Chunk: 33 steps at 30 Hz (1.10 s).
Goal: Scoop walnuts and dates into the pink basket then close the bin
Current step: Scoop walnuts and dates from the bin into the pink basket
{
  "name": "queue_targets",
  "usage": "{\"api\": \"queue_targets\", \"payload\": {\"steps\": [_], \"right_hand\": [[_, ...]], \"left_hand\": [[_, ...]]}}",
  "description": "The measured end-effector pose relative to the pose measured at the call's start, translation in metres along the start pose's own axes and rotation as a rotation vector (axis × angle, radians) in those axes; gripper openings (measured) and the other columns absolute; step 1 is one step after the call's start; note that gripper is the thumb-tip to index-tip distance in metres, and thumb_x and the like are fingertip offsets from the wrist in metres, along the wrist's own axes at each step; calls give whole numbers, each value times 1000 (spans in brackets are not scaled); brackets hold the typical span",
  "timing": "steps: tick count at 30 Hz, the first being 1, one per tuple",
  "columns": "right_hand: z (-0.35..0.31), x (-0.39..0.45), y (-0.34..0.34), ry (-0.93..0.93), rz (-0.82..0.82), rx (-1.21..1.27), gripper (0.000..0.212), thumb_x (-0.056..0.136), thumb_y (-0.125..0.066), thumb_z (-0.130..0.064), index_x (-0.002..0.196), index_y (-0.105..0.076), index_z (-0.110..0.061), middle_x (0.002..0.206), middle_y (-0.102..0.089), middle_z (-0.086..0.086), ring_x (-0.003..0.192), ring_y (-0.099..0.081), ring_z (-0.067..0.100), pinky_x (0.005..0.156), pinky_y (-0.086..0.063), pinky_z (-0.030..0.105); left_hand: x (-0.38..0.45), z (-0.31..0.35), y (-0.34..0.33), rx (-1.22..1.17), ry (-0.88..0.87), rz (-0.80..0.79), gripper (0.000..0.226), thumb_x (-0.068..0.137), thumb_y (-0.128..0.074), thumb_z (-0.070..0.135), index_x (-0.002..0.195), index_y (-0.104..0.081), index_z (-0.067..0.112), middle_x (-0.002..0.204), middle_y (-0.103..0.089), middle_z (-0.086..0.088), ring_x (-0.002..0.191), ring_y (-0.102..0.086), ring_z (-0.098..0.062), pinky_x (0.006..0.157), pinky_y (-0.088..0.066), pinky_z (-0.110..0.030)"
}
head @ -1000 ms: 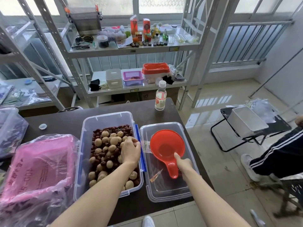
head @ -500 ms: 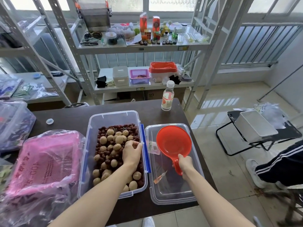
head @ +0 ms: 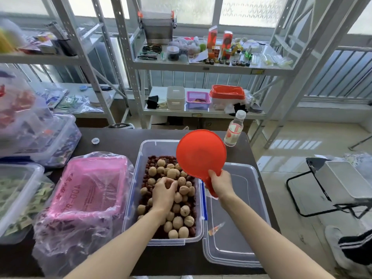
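A clear plastic bin (head: 132, 198) on the dark table holds walnuts (head: 183, 217) and dark red dates (head: 150, 160). My left hand (head: 163, 193) rests inside it, fingers curled around a walnut on the pile. My right hand (head: 220, 183) grips the handle of a red scoop (head: 200, 153), held tilted above the bin's far right corner. The bin's clear lid (head: 237, 234) lies flat to the right of the bin. The pink basket (head: 88, 188), lined with a crinkled plastic bag, stands to the left of the bin.
A water bottle (head: 234, 129) stands at the table's far right corner. Clear bins (head: 40, 137) with packets crowd the left side. Metal shelving (head: 201, 66) full of items rises behind the table. A folding stool with a box (head: 342, 182) and a person's leg (head: 356, 246) are at right.
My right hand has lifted the red scoop off the lid and swung it up and left over the bin. My left hand stays on the walnuts.
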State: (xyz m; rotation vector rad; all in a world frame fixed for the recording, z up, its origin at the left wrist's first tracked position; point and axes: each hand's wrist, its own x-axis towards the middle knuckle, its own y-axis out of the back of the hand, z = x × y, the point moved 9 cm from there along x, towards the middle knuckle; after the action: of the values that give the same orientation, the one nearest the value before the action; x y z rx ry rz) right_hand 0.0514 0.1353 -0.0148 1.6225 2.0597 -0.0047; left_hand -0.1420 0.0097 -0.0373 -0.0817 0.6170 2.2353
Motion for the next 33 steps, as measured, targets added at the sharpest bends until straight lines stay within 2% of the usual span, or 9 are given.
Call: {"api": "queue_targets", "payload": {"steps": [2,6,8,11,13,15,18,28,33], "right_hand": [[-9,1,-17,68,-28,-150,17,87,-50,-31,81,-60,-20,81,-69,8,79,-66,31,79,-55,49],[-19,2,-46,175,-22,-395,28,86,-37,-43,91,-54,-23,86,-70,9,78,-69,34,70,-58,49],[-38,-10,-50,251,27,-570,25,95,-36,-32,99,-53,-14,94,-70,13,86,-67,37,71,-51,41],[-62,-17,-52,377,113,-829,16,96,-37,-11,106,-47,-8,99,-69,17,91,-66,40,70,-43,41],[-69,-15,-58,437,126,-955,21,93,-40,-5,114,-44,-7,97,-71,15,88,-68,38,69,-45,41],[-72,-12,-65,458,111,-1054,37,93,-46,-5,129,-38,-6,100,-70,15,89,-69,36,73,-49,43],[-69,-9,-76,480,89,-1128,57,94,-52,-11,144,-25,-8,108,-65,14,93,-68,33,79,-52,43],[-49,-10,-109,462,-9,-1249,71,94,-42,-6,154,-5,-5,118,-63,15,103,-65,34,86,-51,44],[-44,-9,-107,412,-31,-1242,73,95,-44,-8,154,-1,-6,120,-63,17,107,-63,34,89,-50,45]], "left_hand": [[-2,-5,16,-20,2,27,16,87,-66,34,83,-66,19,80,-71,-1,80,-67,-22,78,-55,-42],[-6,-16,49,-71,-2,92,9,89,-66,24,85,-67,15,81,-69,2,83,-66,-17,76,-52,-31],[-7,-21,67,-93,-6,123,7,88,-66,19,87,-67,13,81,-69,0,82,-66,-18,76,-52,-30],[-10,-34,93,-113,1,170,8,87,-69,19,86,-68,11,81,-71,-4,80,-67,-18,72,-52,-29],[-13,-43,107,-139,8,200,8,84,-71,22,83,-68,15,79,-72,-5,75,-67,-20,70,-54,-34],[-18,-47,119,-144,6,227,7,84,-71,23,81,-68,18,76,-72,-5,71,-66,-21,69,-54,-37],[-24,-57,134,-122,6,268,5,84,-72,20,81,-69,18,76,-72,-2,75,-68,-20,71,-55,-38],[-26,-93,127,-24,88,210,18,81,-75,20,99,-71,17,92,-72,-2,88,-67,-18,83,-56,-35],[-23,-94,124,33,94,226,8,83,-72,20,91,-71,20,91,-71,-4,86,-67,-19,83,-55,-37]]}}
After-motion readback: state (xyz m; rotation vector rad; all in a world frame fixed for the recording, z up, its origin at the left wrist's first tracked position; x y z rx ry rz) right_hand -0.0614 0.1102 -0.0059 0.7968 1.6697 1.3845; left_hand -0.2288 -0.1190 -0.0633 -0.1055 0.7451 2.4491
